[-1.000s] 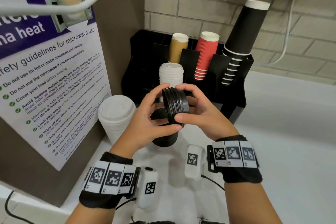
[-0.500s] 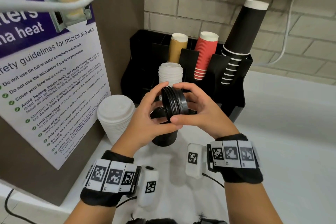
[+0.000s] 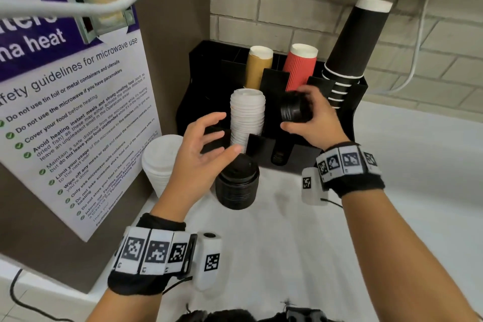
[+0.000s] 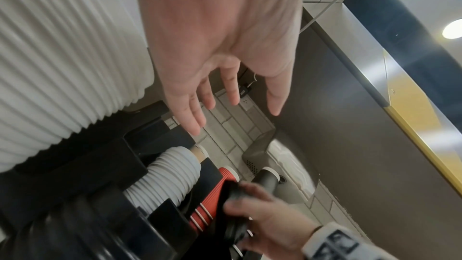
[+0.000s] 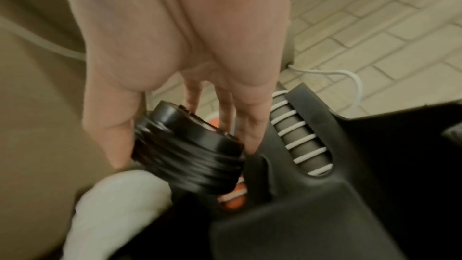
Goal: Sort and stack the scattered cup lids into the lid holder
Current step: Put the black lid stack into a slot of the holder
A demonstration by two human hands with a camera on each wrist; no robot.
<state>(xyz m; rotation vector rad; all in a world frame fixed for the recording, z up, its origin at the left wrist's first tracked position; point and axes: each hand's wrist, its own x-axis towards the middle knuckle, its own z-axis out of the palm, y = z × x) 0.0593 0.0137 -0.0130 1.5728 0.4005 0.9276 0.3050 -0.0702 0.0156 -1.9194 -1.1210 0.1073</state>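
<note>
Nearest, the left hand (image 3: 201,154) is held w/ fingers spread, empty, just above the black lid stack on the counter (image 3: 237,185). Further back, a short stack of black lids (image 3: 295,110) is gripped by the right hand (image 3: 317,123), axis tilted, above the lid holder (image 3: 350,112) slot right of the white lids (image 3: 247,119). Slot bottom is hidden.

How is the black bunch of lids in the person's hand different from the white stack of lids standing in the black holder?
The black lids form a short bunch, tilted and held in the air by the right hand; the white stack is much taller, upright and seated in the holder. One is black, the other white. Both are nested round ribbed cup lids.
</note>
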